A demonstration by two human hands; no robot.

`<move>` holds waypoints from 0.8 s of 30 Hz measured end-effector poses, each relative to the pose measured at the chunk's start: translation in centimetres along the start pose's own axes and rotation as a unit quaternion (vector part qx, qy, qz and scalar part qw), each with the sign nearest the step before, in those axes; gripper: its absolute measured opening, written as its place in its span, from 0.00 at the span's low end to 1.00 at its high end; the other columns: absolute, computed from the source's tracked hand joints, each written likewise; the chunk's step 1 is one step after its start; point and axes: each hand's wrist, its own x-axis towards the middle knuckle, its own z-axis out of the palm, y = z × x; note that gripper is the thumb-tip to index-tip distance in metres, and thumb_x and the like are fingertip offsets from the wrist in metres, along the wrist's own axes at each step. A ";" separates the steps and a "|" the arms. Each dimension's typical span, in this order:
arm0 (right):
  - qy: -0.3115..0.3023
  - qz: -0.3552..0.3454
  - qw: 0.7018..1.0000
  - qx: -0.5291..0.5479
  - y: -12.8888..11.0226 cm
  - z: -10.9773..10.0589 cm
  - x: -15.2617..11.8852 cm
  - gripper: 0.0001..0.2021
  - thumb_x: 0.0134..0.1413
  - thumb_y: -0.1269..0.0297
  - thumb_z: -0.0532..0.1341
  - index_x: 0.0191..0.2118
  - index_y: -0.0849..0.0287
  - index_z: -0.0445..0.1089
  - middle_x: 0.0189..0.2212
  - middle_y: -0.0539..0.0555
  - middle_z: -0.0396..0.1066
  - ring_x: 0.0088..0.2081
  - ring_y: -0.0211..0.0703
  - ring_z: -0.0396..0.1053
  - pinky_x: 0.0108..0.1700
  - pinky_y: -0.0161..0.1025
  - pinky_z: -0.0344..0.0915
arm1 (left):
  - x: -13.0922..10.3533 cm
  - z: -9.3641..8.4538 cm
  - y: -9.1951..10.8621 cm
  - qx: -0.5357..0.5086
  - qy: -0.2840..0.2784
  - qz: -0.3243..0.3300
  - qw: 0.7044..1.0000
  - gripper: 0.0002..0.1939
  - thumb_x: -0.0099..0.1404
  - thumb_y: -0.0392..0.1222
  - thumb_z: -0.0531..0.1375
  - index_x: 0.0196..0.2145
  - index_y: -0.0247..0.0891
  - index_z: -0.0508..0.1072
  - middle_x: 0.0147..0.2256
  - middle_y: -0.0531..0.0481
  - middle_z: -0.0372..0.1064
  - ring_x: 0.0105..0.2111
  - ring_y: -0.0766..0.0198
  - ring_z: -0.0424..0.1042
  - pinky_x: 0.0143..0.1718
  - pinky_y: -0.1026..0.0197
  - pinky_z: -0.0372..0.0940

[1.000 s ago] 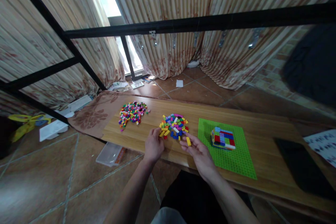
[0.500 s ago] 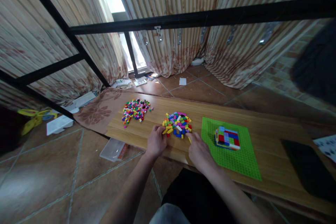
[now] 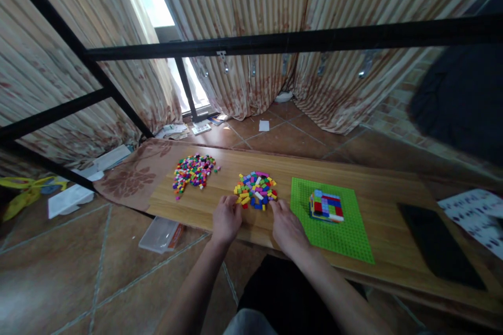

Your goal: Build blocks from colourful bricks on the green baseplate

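A loose pile of colored toy building bricks [image 3: 257,188] lies on the wooden tabletop in front of me. At its near left edge is my left hand [image 3: 228,219], fingers curled down and pressed together; whatever they hold, if anything, is hidden. My right hand [image 3: 290,227] rests by the pile's near right edge with its fingers closed and pointing at the bricks. Anything between those fingertips is too small to make out. Right of that hand, a green studded baseplate [image 3: 353,238] carries a small block-shaped build [image 3: 326,206] of red, blue, white and yellow bricks.
A second pile of smaller bricks [image 3: 192,171] sits farther left on the table [image 3: 220,167]. Toward the right end lie a dark flat panel [image 3: 440,246] and a printed sheet [image 3: 473,214]. A clear plastic box [image 3: 159,234] is on the floor. Black metal bars [image 3: 251,43] cross behind.
The view has shifted, so everything sits slightly farther left. A yellow brick seen at my right fingertips earlier no longer shows there. Both hands stay at the pile's near edge.
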 end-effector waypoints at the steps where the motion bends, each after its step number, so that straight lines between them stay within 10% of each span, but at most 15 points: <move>1: 0.006 -0.005 1.000 0.012 0.2 0.0 0.0 0.28 0.45 0.85 0.48 0.55 0.63 0.61 0.47 0.62 0.64 0.44 0.46 0.67 0.45 0.37 0.60 | -0.6 0.1 0.3 -0.012 0.001 -0.003 1.000 0.11 0.62 0.36 0.53 0.40 0.37 0.72 0.37 0.46 0.68 0.36 0.62 0.70 0.39 0.60 0.64; 8: 0.069 -0.007 0.992 0.101 1.7 -0.1 -1.1 0.27 0.45 0.83 0.48 0.54 0.63 0.61 0.48 0.60 0.65 0.49 0.44 0.65 0.51 0.38 0.61 | -4.8 2.7 3.8 -0.061 -0.048 0.018 0.997 0.12 0.62 0.37 0.52 0.43 0.39 0.69 0.39 0.47 0.69 0.37 0.62 0.70 0.39 0.62 0.64; 24: 0.082 -0.027 0.991 0.101 1.2 0.9 0.5 0.20 0.49 0.76 0.56 0.50 0.61 0.65 0.44 0.59 0.67 0.48 0.48 0.66 0.51 0.41 0.62 | -4.2 3.1 4.9 0.017 -0.101 0.029 0.994 0.15 0.65 0.38 0.48 0.48 0.41 0.67 0.43 0.46 0.68 0.41 0.61 0.70 0.41 0.62 0.62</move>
